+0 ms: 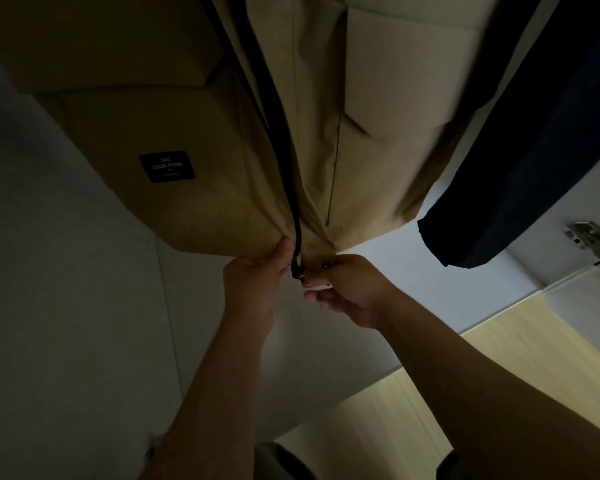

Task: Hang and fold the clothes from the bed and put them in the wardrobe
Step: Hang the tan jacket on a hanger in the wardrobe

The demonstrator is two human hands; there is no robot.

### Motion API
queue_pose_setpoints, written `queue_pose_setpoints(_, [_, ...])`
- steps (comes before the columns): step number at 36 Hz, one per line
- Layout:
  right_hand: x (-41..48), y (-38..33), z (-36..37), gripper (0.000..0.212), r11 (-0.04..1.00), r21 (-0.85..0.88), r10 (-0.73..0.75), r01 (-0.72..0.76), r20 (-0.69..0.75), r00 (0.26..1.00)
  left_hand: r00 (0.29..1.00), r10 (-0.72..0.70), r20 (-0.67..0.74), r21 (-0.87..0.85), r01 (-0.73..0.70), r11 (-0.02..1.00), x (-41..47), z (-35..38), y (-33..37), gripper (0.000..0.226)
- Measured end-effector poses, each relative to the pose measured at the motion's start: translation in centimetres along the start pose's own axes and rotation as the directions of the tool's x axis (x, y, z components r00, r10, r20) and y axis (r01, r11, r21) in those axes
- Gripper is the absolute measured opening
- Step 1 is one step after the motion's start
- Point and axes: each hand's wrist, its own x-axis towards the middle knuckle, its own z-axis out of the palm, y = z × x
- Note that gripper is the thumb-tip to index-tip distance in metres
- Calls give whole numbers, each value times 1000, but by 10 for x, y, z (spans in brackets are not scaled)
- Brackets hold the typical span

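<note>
Tan jacket hangs in the far middle of the view, filling most of the upper half, its top out of sight above the frame. A black zipper runs down its front to the bottom hem, and a small black label with pale lettering sits on the left front panel. A pocket flap shows on the right panel.

Both hands meet at the hem, right at the foot of the zipper. The left hand pinches the left hem corner, thumb pressed onto the fabric just beside the zipper. The right hand has its fingers curled and clamps the right hem corner close against the zipper's end. The dark zipper slider hangs between the two hands; in the dim light I cannot tell whether either hand touches it.

A dark navy garment hangs just to the right of the jacket, its edge overlapping the jacket's right side. A pale wardrobe panel lies to the left and below. Metal hinges sit on a white surface at far right, and light wooden flooring shows at near right.
</note>
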Motion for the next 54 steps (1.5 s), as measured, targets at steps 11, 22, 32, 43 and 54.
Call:
queue_pose_setpoints(11, [1, -1, 4, 17, 975, 224, 5, -16, 47, 999, 997, 8, 72, -26, -6, 1000, -5, 0, 3, 9])
queue_pose_setpoints(22, [0, 3, 7, 24, 981, 176, 74, -78, 25, 997, 998, 30, 63, 40, -32, 999, -6, 1, 4, 11])
queue_pose_setpoints(32, [3, 4, 8, 18, 979, 192, 58, -65, 42, 997, 993, 42, -110, 63, -35, 997, 1, -7, 1, 30])
queue_pose_setpoints(43, [11, 6, 13, 7, 943, 322, 58, -87, 99, 993, 999, 23, -42, -125, -29, 992, -1, -7, 4, 7])
queue_pose_setpoints(54, [20, 8, 29, 10, 858, 484, 121, -172, 134, 983, 973, 126, -195, -85, -145, 986, 9, -8, -1, 21])
